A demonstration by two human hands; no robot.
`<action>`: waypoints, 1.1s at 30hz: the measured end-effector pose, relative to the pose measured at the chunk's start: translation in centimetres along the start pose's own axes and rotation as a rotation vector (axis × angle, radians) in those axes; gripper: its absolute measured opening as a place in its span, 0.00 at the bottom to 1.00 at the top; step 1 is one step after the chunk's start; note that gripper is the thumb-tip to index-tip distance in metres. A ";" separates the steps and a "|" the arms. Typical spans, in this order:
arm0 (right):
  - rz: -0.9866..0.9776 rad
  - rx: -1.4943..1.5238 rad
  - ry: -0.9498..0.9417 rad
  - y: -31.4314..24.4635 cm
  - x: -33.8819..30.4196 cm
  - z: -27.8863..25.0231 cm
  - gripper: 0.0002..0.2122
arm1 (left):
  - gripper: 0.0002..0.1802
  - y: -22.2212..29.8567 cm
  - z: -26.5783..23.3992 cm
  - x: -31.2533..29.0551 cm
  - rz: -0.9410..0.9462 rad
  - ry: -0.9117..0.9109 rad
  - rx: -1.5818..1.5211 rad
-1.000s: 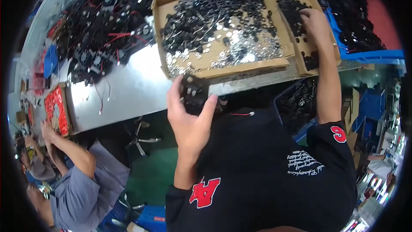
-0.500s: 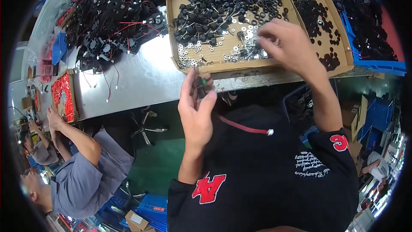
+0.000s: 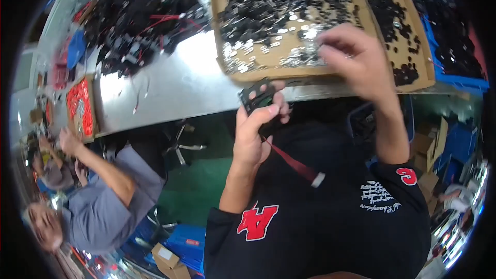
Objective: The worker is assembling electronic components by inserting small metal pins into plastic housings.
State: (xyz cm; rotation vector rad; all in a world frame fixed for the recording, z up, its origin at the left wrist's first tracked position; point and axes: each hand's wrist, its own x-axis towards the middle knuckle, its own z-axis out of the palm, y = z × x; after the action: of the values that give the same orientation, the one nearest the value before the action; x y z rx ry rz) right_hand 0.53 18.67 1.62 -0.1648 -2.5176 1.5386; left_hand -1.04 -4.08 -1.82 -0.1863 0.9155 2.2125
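Note:
My left hand (image 3: pixel 249 139) is closed around a black square part with openings (image 3: pixel 250 96), just off the bench's near edge. Fingertips show through or over its openings. A red wire lead (image 3: pixel 292 161) trails down from it to a white connector (image 3: pixel 318 180) in front of my shirt. Over the right of a cardboard tray (image 3: pixel 268 76), my right hand (image 3: pixel 361 64) has its fingers bent. Motion smears them, so whether they hold anything cannot be made out. Below them lie shiny metal pieces (image 3: pixel 305 54) and small black knob-like parts (image 3: pixel 253 13).
A heap of black parts with red wires (image 3: pixel 139 20) covers the bench's left. Small black discs fill another tray section (image 3: pixel 390 20); a blue crate (image 3: pixel 454 77) stands at right. At left, a co-worker in grey (image 3: pixel 108 201) reaches toward a box of red pieces (image 3: pixel 80 103).
The black part has turned in my left hand and now shows its broad face; that hand sits slightly farther right. My right hand has shifted a little right over the tray, and the view has tilted.

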 end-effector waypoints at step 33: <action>0.526 -0.497 0.209 9.2 -2.8 -14.1 0.08 | 0.24 -2.5 2.9 1.1 0.054 0.064 0.259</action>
State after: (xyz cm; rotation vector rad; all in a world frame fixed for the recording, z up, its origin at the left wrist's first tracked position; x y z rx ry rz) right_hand 6.25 34.62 -0.60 -1.0653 -2.7527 0.9095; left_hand 0.23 -0.34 -1.49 -0.1116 1.2439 2.1217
